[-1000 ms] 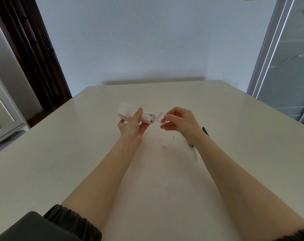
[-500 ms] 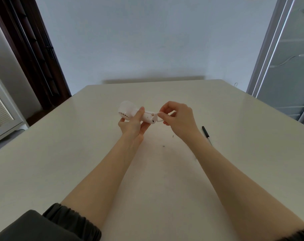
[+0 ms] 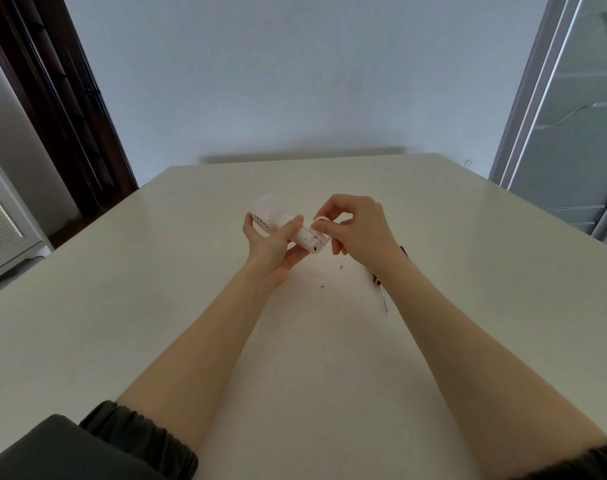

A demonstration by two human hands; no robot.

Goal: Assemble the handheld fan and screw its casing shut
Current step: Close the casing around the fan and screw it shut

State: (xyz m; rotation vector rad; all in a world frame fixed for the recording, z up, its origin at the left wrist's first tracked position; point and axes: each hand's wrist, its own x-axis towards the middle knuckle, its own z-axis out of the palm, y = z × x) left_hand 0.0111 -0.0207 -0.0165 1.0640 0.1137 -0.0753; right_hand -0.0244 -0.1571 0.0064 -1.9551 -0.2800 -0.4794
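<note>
left sleeve (image 3: 135, 434): dark grey, gathered cuff | right sleeve (image 3: 586, 462): same | forearms bare

head-worn view, forward and down — table (image 3: 122, 323) close below

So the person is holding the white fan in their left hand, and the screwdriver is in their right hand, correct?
Not quite. The left hand does hold the white fan, but the head view shows the screwdriver lying on the table, partly hidden by the right forearm. The right hand pinches a small white part at the fan's handle end.

The fan (image 3: 273, 216) at the frame's centre is white with dark slots. The table (image 3: 156, 289) is cream. The screwdriver (image 3: 381, 289), centre right, is black with an orange band. Sleeves (image 3: 139, 434) at the bottom are dark grey.
</note>
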